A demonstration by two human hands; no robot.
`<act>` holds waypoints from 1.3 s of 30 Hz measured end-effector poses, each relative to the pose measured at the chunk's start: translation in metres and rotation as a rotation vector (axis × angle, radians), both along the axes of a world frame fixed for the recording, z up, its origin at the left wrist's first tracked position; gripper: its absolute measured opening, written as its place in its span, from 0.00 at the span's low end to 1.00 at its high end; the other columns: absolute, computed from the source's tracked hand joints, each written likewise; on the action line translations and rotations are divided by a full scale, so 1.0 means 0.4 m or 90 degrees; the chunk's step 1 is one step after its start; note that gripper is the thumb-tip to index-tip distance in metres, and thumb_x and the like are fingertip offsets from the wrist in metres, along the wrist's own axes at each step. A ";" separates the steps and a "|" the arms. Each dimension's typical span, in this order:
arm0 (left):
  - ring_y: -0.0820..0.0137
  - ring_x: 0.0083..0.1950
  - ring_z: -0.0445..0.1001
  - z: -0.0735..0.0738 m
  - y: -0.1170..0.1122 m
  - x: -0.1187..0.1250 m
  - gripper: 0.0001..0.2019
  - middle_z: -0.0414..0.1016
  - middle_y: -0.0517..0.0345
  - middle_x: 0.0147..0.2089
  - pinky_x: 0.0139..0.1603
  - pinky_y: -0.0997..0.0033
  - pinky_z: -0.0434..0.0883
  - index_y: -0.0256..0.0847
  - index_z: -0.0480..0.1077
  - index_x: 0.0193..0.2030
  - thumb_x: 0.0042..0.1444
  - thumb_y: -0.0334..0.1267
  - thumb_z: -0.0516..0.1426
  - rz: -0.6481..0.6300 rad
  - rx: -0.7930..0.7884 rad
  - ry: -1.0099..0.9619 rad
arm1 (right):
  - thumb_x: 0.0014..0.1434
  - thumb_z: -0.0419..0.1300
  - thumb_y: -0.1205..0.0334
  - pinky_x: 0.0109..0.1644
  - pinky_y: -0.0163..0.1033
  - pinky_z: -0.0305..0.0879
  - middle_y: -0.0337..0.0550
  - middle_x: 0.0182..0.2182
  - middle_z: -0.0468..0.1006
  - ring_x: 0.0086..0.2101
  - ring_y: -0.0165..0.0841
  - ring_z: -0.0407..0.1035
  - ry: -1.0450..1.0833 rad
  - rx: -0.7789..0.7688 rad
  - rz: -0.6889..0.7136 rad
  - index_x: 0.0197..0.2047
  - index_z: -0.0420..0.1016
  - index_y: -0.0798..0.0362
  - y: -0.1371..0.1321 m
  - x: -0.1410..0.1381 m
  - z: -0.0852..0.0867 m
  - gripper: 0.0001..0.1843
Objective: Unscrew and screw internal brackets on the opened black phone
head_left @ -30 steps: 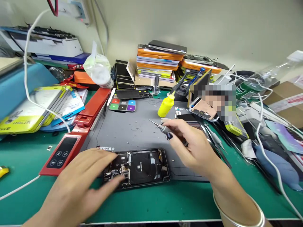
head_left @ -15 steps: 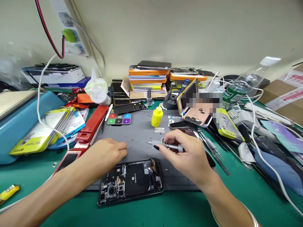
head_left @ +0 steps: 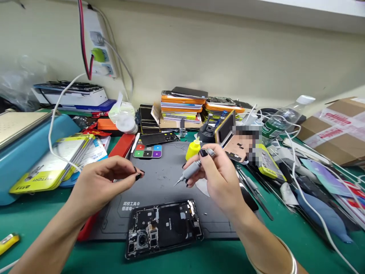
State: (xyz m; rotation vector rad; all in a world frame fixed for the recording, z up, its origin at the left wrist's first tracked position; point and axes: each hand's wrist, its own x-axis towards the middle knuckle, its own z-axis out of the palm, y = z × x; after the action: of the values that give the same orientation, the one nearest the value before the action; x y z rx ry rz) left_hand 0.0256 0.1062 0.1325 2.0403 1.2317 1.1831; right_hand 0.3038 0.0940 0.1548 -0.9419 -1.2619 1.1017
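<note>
My right hand (head_left: 218,173) grips a grey precision screwdriver (head_left: 190,171), its thin tip pointing down and left above the work mat. The thumb and forefinger of my left hand (head_left: 110,177) are pinched together over the mat's left half; anything between them is too small to make out. Below both hands lies an opened smartphone (head_left: 165,230) with its back cover off, showing camera modules, metal brackets and a round black coil. It rests across the near edge of the grey mat (head_left: 114,224).
A yellow bottle (head_left: 194,149) stands behind my right hand. A colored screw tray (head_left: 147,151) lies at the mat's back. Stacked boxes (head_left: 182,104) line the wall. Tweezers (head_left: 256,190) and a blue blower (head_left: 322,217) lie right; yellow battery packs (head_left: 54,163) lie left.
My left hand has lifted and turned, its pinched fingertips now showing. The screwdriver has tilted with its tip lower, gripped by my right hand. The view has shifted upward.
</note>
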 end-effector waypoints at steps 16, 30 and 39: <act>0.77 0.32 0.86 -0.035 -0.011 0.049 0.07 0.87 0.69 0.31 0.37 0.88 0.81 0.49 0.84 0.31 0.53 0.30 0.68 -0.019 -0.046 -0.132 | 0.71 0.68 0.72 0.45 0.34 0.87 0.35 0.42 0.90 0.40 0.26 0.85 0.080 0.093 0.050 0.45 0.68 0.46 -0.036 -0.062 -0.067 0.14; 0.80 0.36 0.87 -0.035 -0.037 0.061 0.09 0.88 0.74 0.36 0.44 0.88 0.83 0.50 0.85 0.42 0.56 0.32 0.71 0.015 -0.088 -0.132 | 0.67 0.66 0.73 0.45 0.43 0.86 0.32 0.41 0.86 0.42 0.33 0.86 -0.069 0.116 -0.014 0.42 0.65 0.43 -0.057 -0.085 -0.067 0.16; 0.84 0.36 0.85 -0.044 -0.036 0.061 0.05 0.87 0.76 0.37 0.45 0.91 0.80 0.49 0.84 0.42 0.60 0.34 0.70 0.016 -0.037 -0.063 | 0.65 0.69 0.72 0.48 0.48 0.87 0.38 0.43 0.79 0.46 0.40 0.86 -0.170 0.220 -0.048 0.41 0.64 0.42 -0.057 -0.083 -0.082 0.19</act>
State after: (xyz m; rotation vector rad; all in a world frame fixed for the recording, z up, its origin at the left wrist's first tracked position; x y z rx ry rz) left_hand 0.0499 0.0918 0.1149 1.9072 1.2332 1.2303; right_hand 0.2707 0.0712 0.1218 -0.8815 -1.5619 0.6825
